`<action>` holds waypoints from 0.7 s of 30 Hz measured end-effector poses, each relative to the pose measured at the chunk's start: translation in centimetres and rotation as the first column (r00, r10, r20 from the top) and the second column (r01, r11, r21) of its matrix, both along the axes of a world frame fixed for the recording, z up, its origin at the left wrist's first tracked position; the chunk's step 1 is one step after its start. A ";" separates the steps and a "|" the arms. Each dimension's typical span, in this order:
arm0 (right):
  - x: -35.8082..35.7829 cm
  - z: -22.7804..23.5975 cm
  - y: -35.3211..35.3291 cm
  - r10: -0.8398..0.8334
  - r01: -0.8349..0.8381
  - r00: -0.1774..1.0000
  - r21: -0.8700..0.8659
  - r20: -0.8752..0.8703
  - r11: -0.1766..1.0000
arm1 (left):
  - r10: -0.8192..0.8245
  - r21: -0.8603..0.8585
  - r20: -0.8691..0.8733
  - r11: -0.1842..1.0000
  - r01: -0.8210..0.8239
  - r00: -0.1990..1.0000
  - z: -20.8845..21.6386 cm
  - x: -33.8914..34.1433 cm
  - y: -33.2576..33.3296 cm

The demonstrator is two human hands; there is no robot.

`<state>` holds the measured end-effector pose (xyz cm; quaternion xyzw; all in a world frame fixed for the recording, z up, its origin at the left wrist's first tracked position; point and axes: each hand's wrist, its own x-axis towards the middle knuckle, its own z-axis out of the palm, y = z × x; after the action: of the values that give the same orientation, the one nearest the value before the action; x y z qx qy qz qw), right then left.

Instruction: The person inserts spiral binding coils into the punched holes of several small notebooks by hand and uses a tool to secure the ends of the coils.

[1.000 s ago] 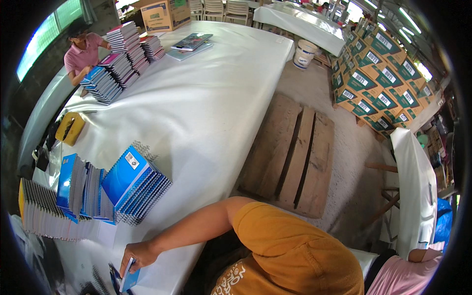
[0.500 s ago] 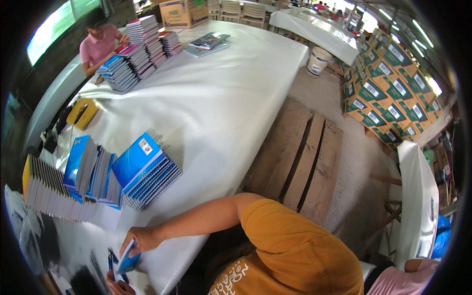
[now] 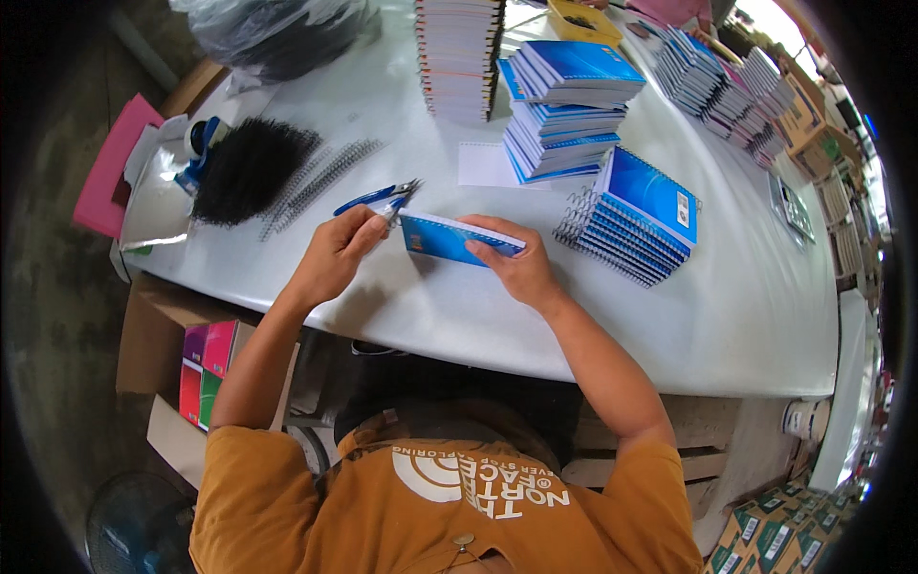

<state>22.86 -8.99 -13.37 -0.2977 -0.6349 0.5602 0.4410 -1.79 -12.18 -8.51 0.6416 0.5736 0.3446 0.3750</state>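
My right hand [image 3: 516, 263] grips a small blue notebook [image 3: 440, 239] by its right part, thumb on the cover and fingers over the far side. The notebook is held on edge above the table, its white page edges up. At its left end my left hand [image 3: 339, 249] is closed, thumb and forefinger pinched together; what they pinch is too small to make out. Just beyond those fingers lies a blue-handled hand tool [image 3: 368, 198], seemingly pliers. Loose wire coils [image 3: 320, 182] and a dark heap of coils [image 3: 253, 172] lie farther left.
Spiral-bound blue notebooks [image 3: 645, 220] are stacked to the right. Behind stand a pile of blue notebooks [image 3: 569, 115] and a tall notebook stack [image 3: 459, 57]. A white sheet [image 3: 488, 165] lies between. A cardboard box [image 3: 158, 335] with colourful items sits below the table's left edge.
The view has swung, so the table's near edge and both my arms now show. My right hand keeps its hold on the blue notebook; my left hand stays by its end.
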 end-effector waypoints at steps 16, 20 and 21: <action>0.3 0.2 -0.5 0.000 -0.003 1.000 0.146 0.026 0.989 | 0.147 -0.704 0.545 0.615 0.355 0.826 1.9 -1.1 3.0; 0.3 0.2 -0.6 0.012 -0.020 0.999 0.182 0.043 0.983 | 0.113 -0.633 0.621 0.656 0.411 0.775 1.8 -1.9 3.6; 0.5 0.2 -0.6 0.011 -0.020 0.998 0.165 0.055 0.986 | 0.019 -0.551 0.515 0.774 0.313 0.857 2.2 -1.0 3.3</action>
<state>23.32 -9.62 -13.18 -0.2700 -0.6931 0.5009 0.4425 -2.80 -8.84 -6.33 0.4181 0.4851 0.2583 0.7233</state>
